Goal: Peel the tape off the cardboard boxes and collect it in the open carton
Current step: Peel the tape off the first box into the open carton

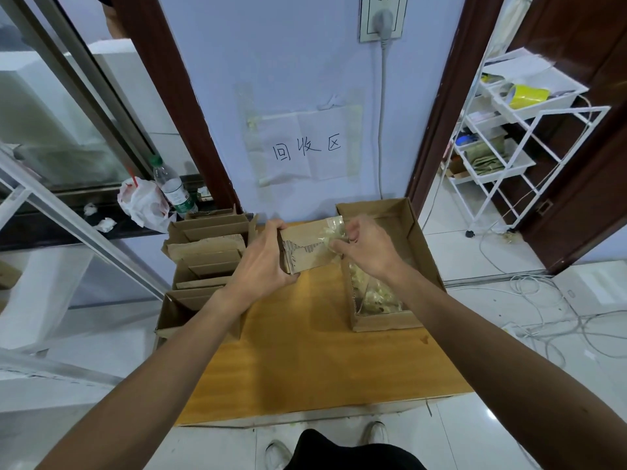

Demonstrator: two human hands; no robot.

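1. At the left of the bench (305,354) stands a row of cardboard boxes (207,252).
2. Our left grip (263,257) holds a small box (307,259) above the bench.
3. Our right grip (368,251) pinches the clear tape (330,232), which is partly peeled from this box.
4. The open carton (383,322) at the right contains crumpled tape (376,296).

Far: pale blue wall (291,62) with socket (383,15) and taped paper sign (305,147). Dark wood door frames (176,96) left and right. Near: yellow wooden table (305,351). Right: white shelf trolley (539,110), loose cables (539,300) on glossy white tiled floor (492,249).
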